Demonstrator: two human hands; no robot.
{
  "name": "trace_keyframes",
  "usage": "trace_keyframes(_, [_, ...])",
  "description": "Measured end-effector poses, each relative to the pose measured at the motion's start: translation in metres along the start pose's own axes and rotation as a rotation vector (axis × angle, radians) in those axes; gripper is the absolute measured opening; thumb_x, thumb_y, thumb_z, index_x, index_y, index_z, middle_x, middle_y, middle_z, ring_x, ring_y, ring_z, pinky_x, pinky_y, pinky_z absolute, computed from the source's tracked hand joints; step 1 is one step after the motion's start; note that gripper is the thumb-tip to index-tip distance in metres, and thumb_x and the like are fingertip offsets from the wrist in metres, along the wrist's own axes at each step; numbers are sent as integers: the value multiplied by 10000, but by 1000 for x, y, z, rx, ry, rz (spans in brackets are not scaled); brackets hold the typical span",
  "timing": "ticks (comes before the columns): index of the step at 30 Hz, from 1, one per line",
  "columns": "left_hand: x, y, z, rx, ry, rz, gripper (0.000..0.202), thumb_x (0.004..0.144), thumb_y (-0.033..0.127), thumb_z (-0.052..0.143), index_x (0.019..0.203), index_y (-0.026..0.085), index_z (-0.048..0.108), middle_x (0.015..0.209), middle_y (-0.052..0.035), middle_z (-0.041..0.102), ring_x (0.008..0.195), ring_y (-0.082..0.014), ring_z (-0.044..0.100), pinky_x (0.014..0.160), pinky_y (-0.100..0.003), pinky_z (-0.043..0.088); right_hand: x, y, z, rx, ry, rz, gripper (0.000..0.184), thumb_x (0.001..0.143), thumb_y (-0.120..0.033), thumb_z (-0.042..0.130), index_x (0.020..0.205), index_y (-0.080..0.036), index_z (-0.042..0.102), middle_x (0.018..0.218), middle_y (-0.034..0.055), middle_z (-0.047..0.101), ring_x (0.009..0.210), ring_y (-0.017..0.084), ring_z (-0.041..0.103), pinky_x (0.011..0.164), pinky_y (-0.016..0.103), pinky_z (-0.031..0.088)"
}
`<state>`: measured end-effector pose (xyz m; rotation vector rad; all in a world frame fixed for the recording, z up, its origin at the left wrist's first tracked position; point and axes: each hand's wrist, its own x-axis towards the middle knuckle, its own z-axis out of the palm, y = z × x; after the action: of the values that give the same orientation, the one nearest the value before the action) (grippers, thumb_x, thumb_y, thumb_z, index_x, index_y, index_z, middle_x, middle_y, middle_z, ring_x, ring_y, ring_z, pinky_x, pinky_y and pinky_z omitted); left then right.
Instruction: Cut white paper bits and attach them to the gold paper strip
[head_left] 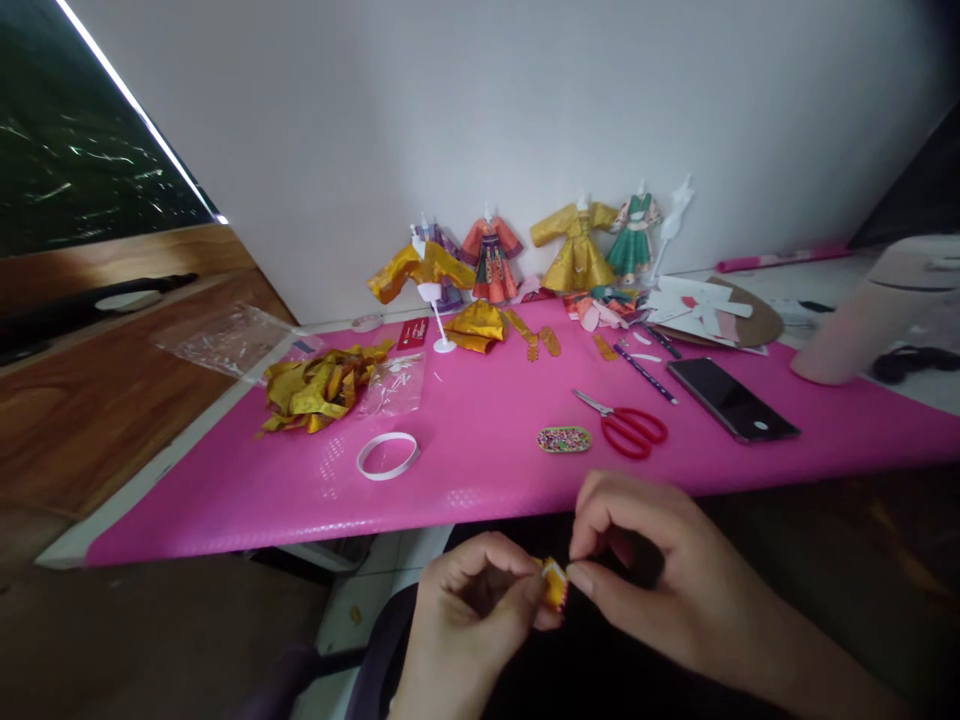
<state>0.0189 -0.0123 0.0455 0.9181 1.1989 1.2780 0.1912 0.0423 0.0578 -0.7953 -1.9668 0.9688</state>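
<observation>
Head view: small yellow folded paper piece [555, 583], red-edged, pinched between both hands [559, 590].

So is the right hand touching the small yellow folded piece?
Touching: the head view shows the right hand pinching the small yellow folded piece at its fingertips, with the left hand gripping the other side.

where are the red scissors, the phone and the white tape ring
red scissors [628, 426], head view, on the red handles
phone [731, 398], head view, middle of the dark screen
white tape ring [369, 465], head view, on the ring's left rim
</observation>
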Motion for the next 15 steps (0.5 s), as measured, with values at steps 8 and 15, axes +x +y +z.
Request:
trace_keyframes(8, [1, -2, 4, 66, 36, 118, 114, 673, 117, 739, 597, 190, 695, 551, 32, 708, 502, -91, 657, 528, -148, 520, -8, -7, 8, -432, 94, -345, 194, 823, -39, 562, 703, -150, 667, 681, 17, 591, 669, 158, 546, 686, 351, 381])
trace_keyframes(15, [2, -3, 5, 198, 23, 246, 154, 700, 88, 690, 592, 199, 692, 574, 26, 697, 519, -98, 642, 519, -149, 510, -10, -6, 8, -475, 53, -328, 257, 872, -51, 543, 695, -166, 689, 664, 5, 585, 653, 157, 539, 678, 365, 346])
